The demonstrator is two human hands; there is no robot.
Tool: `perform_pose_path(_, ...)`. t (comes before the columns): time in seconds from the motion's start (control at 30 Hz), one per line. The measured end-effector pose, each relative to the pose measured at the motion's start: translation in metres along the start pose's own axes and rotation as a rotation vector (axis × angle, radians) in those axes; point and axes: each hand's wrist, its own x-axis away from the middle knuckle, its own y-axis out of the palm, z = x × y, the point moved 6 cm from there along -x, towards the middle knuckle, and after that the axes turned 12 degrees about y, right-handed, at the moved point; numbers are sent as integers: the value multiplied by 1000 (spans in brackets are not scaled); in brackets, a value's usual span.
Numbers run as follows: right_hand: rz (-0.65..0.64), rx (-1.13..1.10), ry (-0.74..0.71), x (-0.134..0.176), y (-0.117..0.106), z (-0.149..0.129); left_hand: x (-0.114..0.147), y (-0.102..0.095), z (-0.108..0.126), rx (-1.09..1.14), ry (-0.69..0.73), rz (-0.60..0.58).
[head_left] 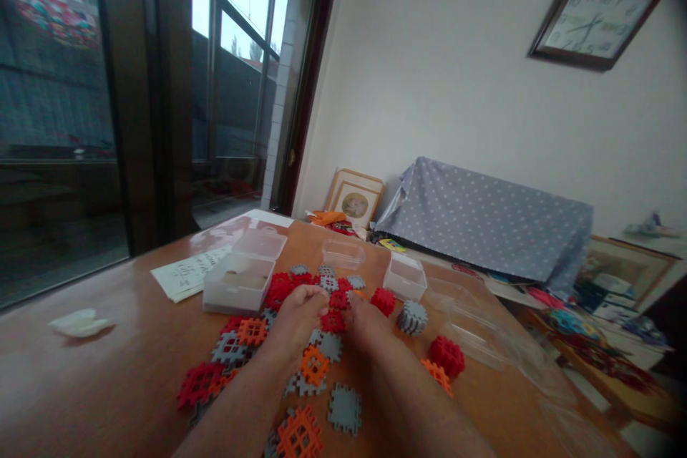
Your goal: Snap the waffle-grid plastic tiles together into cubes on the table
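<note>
My left hand (300, 308) is closed, with its thumb and fingers at the edge of a red notched interlocking tile (333, 321). From the other side my right hand (366, 318) grips the same red piece; most of its fingertips are hidden. Just beyond the hands are a grey lattice tile (328, 283) and more red tiles; whether they join the held piece I cannot tell. Below the hands lie an orange lattice tile (314, 365) and a flat grey tile (344, 408). Under my left forearm, red, grey and orange tiles are partly covered.
Right of my hands stand a grey stack of tiles (413, 318) and a red stack (446, 356). An open plastic box (236, 293) and a smaller box (404, 276) sit farther back. Clear lids (477, 333), handwritten paper (179, 279) and a crumpled tissue (81, 323) lie on the table (134, 372).
</note>
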Motion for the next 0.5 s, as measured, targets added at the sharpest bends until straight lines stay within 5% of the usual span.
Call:
perform_pose_path(0.27,0,-47,-23,15,13,-4,-1,1,-6,27,-42,3)
perform_pose_path(0.5,25,-123,-78,47,-8,7,0,2,-8,20,-59,22)
